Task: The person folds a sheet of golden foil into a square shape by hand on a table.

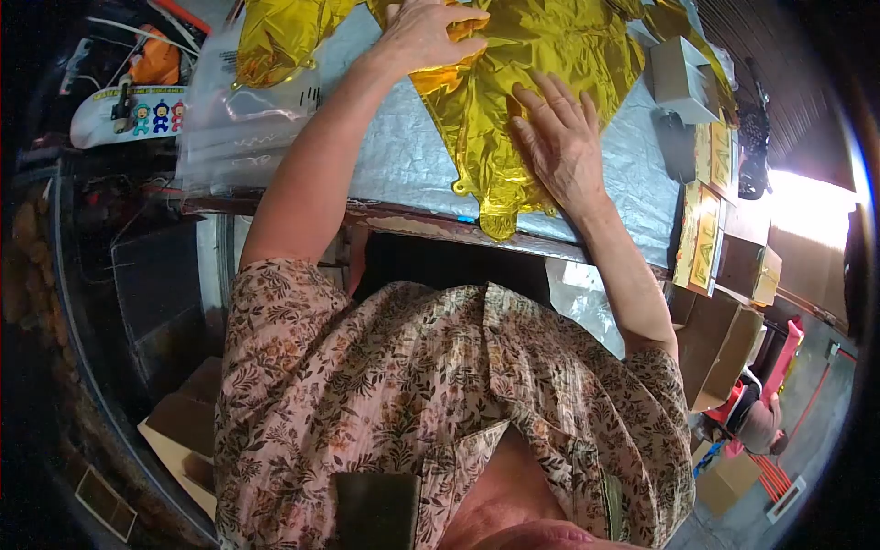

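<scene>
A shiny gold foil sheet [550, 46], wrinkled and with small tabs at its lower edge, lies flat on the silvery table cover [394, 165]. My left hand [426, 35] rests on its upper left part, thumb and fingers apart. On the right part of the foil lies my right hand [561, 142], palm down with the fingers spread. Neither hand grips anything. Another gold foil piece [280, 46] is at the upper left, beside clear plastic wrapping [238, 137]. One foil tab hangs at the table's near edge.
A white open box [680, 78] and yellow printed boxes [701, 229] stand along the right side. At the left is a white board with cartoon figures [137, 115]. Cardboard boxes [720, 353] sit lower right, with another person [756, 422] beyond.
</scene>
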The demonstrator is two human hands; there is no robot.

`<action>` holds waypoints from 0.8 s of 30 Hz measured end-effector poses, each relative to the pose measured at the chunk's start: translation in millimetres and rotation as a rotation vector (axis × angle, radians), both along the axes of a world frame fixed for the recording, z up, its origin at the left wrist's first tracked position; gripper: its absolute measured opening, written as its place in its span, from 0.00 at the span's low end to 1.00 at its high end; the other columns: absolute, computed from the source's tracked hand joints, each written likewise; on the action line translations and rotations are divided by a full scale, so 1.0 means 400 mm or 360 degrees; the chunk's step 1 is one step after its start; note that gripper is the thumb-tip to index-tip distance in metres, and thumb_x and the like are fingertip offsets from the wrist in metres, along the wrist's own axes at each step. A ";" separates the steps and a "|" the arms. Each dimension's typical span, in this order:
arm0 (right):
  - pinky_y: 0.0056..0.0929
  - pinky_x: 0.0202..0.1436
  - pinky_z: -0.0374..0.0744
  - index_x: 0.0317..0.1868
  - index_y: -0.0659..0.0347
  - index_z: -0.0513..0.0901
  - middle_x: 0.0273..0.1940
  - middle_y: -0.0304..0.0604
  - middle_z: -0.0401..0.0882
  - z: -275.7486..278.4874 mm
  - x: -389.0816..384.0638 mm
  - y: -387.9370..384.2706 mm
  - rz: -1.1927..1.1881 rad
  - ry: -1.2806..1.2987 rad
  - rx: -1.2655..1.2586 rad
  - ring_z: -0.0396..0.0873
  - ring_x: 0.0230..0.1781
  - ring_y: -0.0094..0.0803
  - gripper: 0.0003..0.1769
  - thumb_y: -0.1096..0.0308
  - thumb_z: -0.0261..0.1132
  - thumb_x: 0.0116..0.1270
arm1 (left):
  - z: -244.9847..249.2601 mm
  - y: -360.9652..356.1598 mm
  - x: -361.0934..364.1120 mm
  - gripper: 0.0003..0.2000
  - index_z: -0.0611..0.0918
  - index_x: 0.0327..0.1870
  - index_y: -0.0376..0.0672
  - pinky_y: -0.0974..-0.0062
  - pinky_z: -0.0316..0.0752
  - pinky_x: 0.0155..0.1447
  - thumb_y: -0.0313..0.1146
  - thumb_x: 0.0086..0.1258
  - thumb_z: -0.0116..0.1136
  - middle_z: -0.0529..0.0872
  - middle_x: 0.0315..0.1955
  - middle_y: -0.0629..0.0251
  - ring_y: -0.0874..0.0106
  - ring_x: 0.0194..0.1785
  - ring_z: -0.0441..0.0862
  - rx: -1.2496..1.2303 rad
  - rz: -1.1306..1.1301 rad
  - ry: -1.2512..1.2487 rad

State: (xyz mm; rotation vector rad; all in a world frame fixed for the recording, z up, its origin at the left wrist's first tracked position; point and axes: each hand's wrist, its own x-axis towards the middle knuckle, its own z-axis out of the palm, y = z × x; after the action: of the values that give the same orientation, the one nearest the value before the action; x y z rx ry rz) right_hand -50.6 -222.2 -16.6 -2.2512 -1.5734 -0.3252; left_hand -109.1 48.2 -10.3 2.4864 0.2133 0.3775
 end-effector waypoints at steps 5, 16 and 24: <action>0.45 0.68 0.71 0.59 0.58 0.84 0.65 0.47 0.82 -0.008 0.011 0.004 0.0124 0.0047 0.0105 0.78 0.68 0.45 0.16 0.62 0.68 0.74 | 0.012 -0.009 -0.006 0.26 0.87 0.62 0.46 0.55 0.69 0.72 0.48 0.65 0.71 0.74 0.68 0.49 0.48 0.71 0.70 -0.0073 0.0049 0.0058; 0.44 0.67 0.73 0.59 0.59 0.83 0.65 0.45 0.82 -0.045 0.033 0.002 0.0171 -0.0006 0.0182 0.78 0.67 0.43 0.17 0.62 0.69 0.73 | 0.016 0.026 -0.131 0.30 0.83 0.55 0.26 0.50 0.78 0.61 0.47 0.65 0.74 0.85 0.51 0.33 0.43 0.56 0.84 0.0545 0.0778 0.0064; 0.47 0.68 0.73 0.59 0.58 0.82 0.64 0.45 0.81 -0.040 0.021 0.000 0.0117 0.0019 0.0226 0.77 0.67 0.45 0.17 0.62 0.68 0.74 | -0.048 -0.013 -0.117 0.31 0.81 0.60 0.29 0.52 0.74 0.68 0.51 0.70 0.69 0.80 0.60 0.38 0.47 0.65 0.78 0.0721 0.0936 0.0338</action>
State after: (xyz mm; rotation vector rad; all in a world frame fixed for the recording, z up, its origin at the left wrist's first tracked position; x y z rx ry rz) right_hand -42.3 -222.2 -32.7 -2.0795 -1.5709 -0.3898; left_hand -155.9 42.9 -29.6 2.8710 1.0629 0.4325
